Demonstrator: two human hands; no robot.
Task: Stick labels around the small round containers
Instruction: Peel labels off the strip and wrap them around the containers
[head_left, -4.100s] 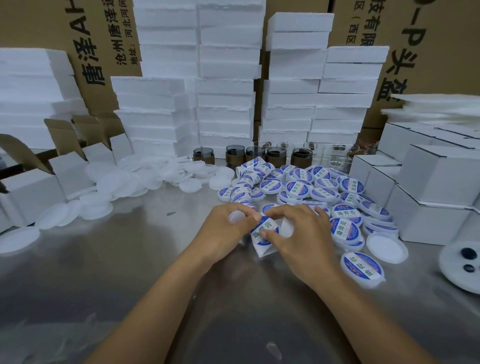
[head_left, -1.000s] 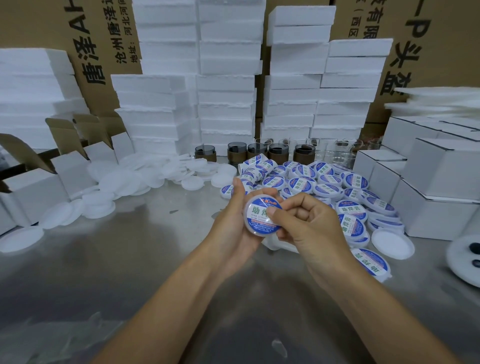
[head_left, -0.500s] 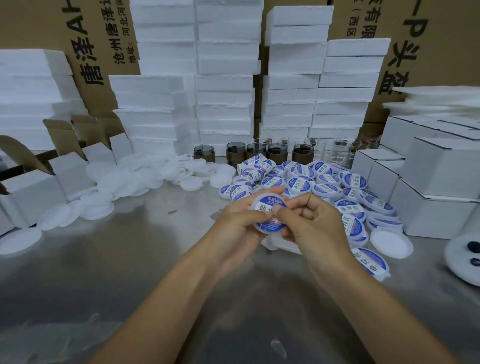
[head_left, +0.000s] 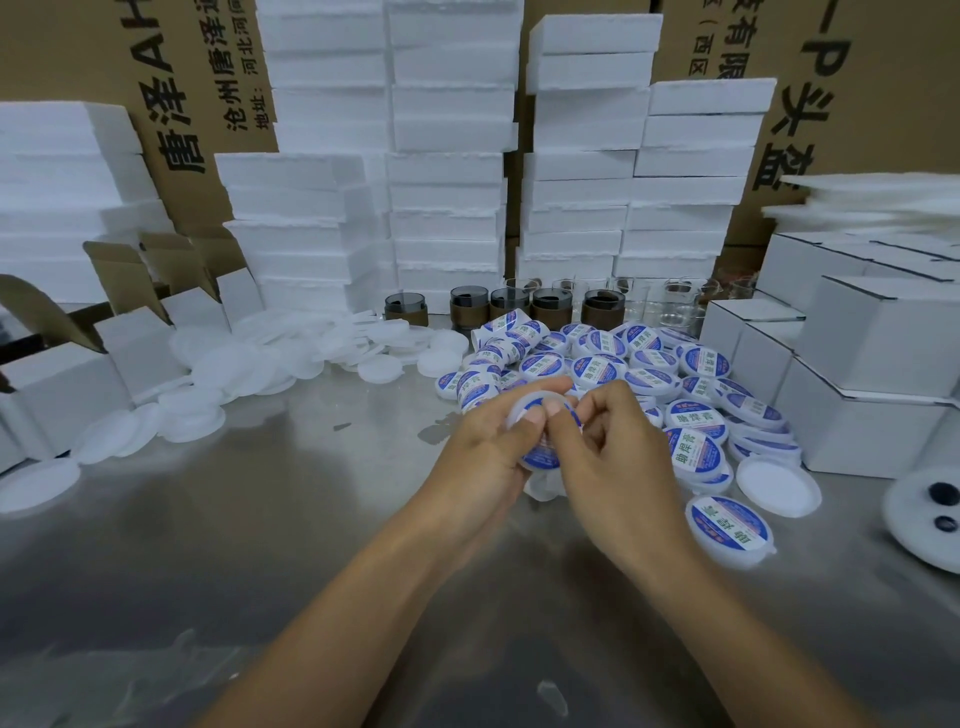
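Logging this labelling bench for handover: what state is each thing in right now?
container, held above the table between both hands.
left hand, grips the container.
right hand, pinches its rim.
labelled containers, closed, heaped on the table.
loose lids, unattached, scattered flat.
cartons, flaps open.
white boxes, closed, stacked.

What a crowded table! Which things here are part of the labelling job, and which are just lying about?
In the job: left hand, right hand, the container they hold, labelled pile.
Lying about: plain lids, foam blocks, white boxes, dark jars.
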